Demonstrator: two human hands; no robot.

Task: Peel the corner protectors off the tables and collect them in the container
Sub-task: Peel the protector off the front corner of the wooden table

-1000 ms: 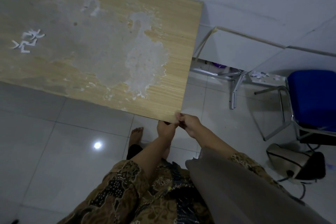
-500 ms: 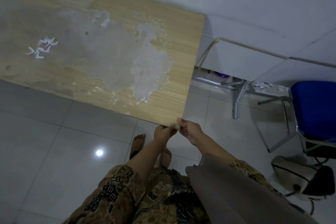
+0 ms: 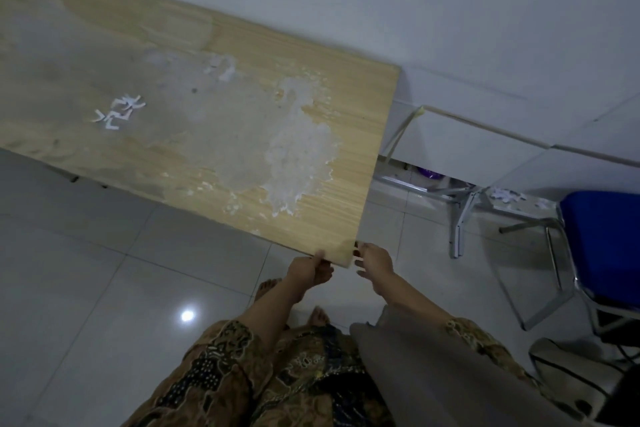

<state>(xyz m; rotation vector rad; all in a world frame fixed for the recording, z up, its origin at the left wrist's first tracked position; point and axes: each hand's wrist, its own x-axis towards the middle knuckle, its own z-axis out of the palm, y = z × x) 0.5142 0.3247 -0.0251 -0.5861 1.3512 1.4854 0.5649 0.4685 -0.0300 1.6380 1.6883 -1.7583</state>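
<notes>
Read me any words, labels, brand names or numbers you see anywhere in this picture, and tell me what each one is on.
No readable text anywhere in this view.
White paper scraps on the wooden table: loose strips that look a bit like characters, not writing.
Blue chair: no label shows.
Bag on the floor: no brand visible; dark and blurred.
Patterned sleeve: decoration only, no letters.
</notes>
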